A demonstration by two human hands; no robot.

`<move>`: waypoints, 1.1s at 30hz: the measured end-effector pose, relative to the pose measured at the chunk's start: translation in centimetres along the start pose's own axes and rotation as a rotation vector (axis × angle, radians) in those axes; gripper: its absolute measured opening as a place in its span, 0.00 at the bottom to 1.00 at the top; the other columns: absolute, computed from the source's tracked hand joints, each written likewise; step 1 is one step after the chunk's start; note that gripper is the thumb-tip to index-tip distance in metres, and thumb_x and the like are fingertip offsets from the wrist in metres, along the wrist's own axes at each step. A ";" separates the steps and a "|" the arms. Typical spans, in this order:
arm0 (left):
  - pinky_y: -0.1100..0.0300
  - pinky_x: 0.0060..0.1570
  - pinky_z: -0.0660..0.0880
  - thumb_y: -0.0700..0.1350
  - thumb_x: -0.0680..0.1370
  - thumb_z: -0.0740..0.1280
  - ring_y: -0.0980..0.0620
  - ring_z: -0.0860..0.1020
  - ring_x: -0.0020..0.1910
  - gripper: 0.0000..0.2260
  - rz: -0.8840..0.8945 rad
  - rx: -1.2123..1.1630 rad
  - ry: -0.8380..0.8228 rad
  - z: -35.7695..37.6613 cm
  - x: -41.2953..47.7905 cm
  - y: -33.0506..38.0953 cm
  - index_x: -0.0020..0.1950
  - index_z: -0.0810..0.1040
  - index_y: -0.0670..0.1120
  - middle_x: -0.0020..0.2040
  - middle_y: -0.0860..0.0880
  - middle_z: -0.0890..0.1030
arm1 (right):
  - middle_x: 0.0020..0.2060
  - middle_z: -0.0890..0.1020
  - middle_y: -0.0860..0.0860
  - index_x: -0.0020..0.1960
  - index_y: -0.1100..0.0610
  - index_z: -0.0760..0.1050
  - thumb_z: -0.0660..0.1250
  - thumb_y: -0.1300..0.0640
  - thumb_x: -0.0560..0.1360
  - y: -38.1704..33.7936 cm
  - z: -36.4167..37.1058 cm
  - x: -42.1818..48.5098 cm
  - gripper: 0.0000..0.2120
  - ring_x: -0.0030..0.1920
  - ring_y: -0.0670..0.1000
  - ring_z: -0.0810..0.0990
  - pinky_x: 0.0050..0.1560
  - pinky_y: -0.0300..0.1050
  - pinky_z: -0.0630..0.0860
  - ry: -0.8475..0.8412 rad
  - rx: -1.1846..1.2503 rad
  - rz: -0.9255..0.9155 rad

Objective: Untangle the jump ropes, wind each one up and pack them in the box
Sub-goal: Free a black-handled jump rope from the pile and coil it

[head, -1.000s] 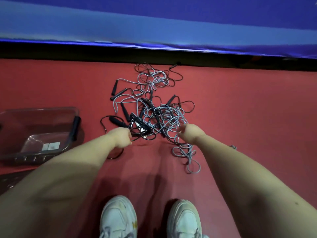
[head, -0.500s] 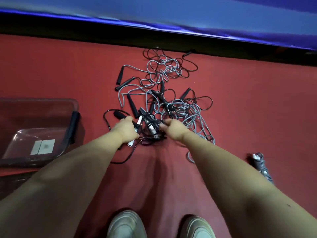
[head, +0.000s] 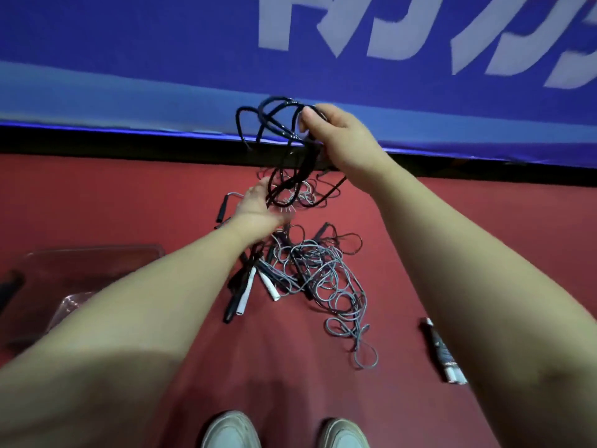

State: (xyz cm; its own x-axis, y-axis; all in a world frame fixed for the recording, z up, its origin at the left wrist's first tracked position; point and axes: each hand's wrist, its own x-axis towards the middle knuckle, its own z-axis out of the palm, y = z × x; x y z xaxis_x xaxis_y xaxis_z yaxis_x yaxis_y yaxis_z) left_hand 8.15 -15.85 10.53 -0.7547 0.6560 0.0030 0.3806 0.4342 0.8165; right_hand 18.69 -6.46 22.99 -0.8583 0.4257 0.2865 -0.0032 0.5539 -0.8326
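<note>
My right hand (head: 336,137), raised, grips loops of a black jump rope (head: 306,166) — just lifted from the tangle (head: 316,273), which lies on the floor below both hands. My left hand (head: 256,205), lower, meets the hanging strands — its grip is hidden. One rope is separating; the box (head: 97,248) sits left of my left hand.
</note>
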 end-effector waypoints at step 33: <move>0.67 0.25 0.65 0.38 0.81 0.49 0.56 0.66 0.19 0.14 -0.315 -0.854 -0.142 -1.4 -5.8 15.3 0.37 0.65 0.46 0.20 0.52 0.67 | 0.30 0.73 0.48 0.46 0.57 0.71 0.55 0.49 0.81 7.4 3.3 -10.6 0.13 0.34 0.50 0.74 0.34 0.36 0.70 -0.256 0.118 0.410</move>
State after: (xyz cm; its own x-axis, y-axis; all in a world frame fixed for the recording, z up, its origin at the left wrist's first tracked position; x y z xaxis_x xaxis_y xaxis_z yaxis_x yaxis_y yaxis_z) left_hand 17.63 -13.87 23.81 -0.6625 0.6788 -0.3167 -0.3975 0.0397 0.9167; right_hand 26.05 -9.15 12.23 -0.8996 0.3937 -0.1890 0.3156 0.2870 -0.9044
